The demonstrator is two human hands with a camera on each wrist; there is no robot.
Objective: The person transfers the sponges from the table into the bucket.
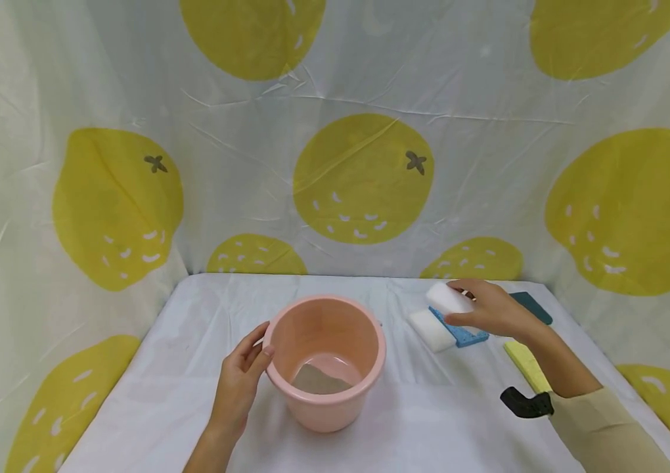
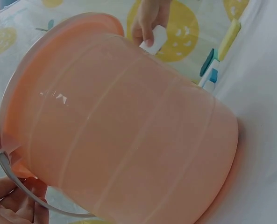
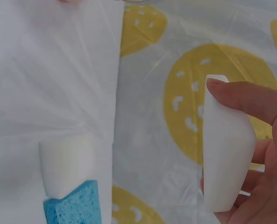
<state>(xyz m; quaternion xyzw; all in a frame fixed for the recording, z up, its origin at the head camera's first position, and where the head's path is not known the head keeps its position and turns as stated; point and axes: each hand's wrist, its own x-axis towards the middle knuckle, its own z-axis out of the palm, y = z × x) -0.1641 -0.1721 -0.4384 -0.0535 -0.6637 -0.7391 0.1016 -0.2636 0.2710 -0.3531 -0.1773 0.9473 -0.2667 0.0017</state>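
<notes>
My left hand (image 1: 236, 381) grips the rim of a pink plastic bucket (image 1: 324, 410), thumb over the edge and fingers along the outer wall. A greyish-brown flat piece (image 1: 318, 380) lies on the bucket's bottom. In the left wrist view the bucket's grey handle (image 2: 35, 196) hangs down beside that hand. To the right, my right hand (image 1: 491, 309) holds a white sponge (image 3: 224, 149) between thumb and fingers, raised above the table. Below it lie another white sponge (image 1: 431, 330) and a blue sponge (image 1: 469, 337), which overlap in the head view.
A dark green pad (image 1: 530, 307) lies at the back right of the white-covered table (image 1: 193, 368). Nearer, a yellow sponge (image 1: 525, 364) is partly hidden by the right forearm. A curtain (image 1: 240, 157) printed with yellow fruit encloses the back and sides.
</notes>
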